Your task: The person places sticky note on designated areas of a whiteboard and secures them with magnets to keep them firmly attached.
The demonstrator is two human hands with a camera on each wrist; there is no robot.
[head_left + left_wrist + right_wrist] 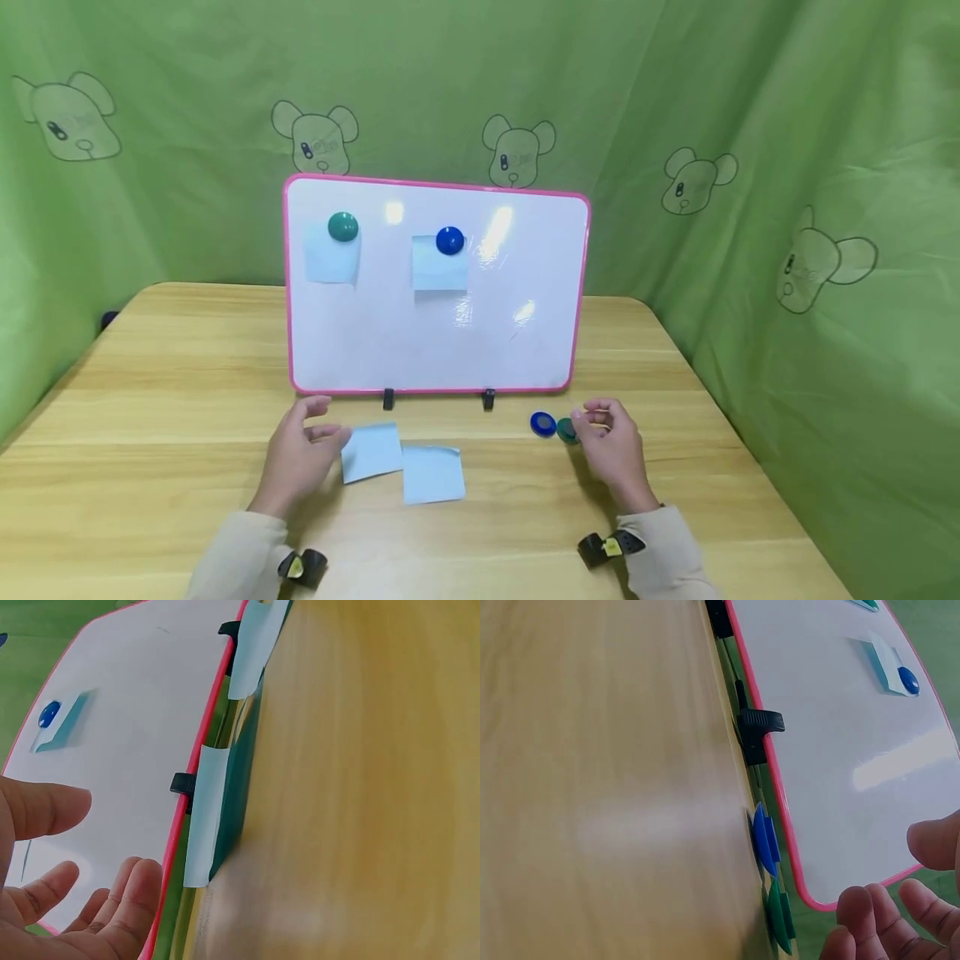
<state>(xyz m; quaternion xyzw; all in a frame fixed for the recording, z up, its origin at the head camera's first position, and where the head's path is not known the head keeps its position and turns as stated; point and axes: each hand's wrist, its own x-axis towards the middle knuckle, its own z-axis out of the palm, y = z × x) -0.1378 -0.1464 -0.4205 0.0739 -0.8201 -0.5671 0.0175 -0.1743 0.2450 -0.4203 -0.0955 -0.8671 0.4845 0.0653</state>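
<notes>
1. The left hand [300, 454] is held open, fingertips just beside the nearer blue note [371, 451] on the bench [150, 417]
2. Nothing is gripped by the loosely curled right hand [611, 450]; a green magnet [567, 430] lies just beside its fingertips

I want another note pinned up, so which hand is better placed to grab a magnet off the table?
Right hand: its fingertips sit beside the round green magnet. Left hand rests by the pale blue paper notes.
</notes>
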